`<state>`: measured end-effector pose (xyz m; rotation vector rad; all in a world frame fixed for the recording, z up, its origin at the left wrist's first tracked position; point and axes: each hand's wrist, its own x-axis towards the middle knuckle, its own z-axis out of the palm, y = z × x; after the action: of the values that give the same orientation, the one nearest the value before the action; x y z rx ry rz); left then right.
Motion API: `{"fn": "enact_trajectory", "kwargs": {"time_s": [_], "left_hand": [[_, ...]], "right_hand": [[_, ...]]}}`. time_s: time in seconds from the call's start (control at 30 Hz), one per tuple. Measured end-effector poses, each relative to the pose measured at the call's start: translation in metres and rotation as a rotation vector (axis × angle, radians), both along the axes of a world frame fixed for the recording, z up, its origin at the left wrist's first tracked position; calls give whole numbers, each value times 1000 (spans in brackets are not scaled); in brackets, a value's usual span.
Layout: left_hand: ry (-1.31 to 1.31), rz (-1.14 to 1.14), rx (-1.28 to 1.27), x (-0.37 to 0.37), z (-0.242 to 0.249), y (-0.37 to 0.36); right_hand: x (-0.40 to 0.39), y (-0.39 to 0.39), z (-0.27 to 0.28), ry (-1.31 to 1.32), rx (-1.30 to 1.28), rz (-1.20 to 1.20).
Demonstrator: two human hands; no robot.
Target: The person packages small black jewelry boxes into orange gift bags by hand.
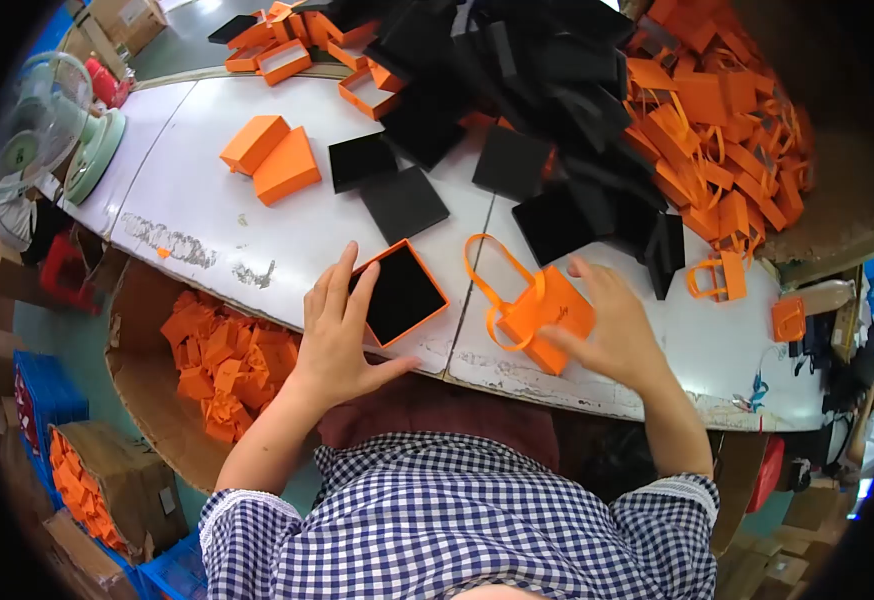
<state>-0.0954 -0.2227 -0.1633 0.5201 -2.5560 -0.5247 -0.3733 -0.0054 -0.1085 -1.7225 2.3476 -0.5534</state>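
Observation:
An orange box with a black insert lies on the table in front of me. My left hand is at its left side, fingers stretched and spread, with the fingertips at the rim. Right of the box, an orange paper bag lies on its side, small dark print on its face and ribbon handles looped toward the left. Over the bag's right side is my right hand, thumb and fingers apart; the thumb overlaps the bag's front.
Black square pads lie beyond the box, before a large black heap. Two closed orange boxes sit at left. Orange bags pile up at far right. Below the table's left edge stands a carton of orange pieces; a fan is at far left.

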Motion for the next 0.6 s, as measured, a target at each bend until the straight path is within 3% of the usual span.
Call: {"fn": "enact_trajectory", "kwargs": {"time_s": [0.13, 0.23, 0.37, 0.47, 0.6], "left_hand": [[-194, -111, -80, -8, 37, -11], [-278, -185, -110, -15, 17, -11], [-105, -175, -1, 0, 4, -15], [-66, -87, 8, 16, -3, -17], [-7, -31, 13, 25, -10, -15]], "right_hand": [[25, -29, -20, 25, -60, 49], [45, -45, -23, 61, -81, 215], [38, -63, -34, -122, -233, 422], [31, -63, -39, -286, -314, 430], [31, -43, -6, -5, -238, 376]]}}
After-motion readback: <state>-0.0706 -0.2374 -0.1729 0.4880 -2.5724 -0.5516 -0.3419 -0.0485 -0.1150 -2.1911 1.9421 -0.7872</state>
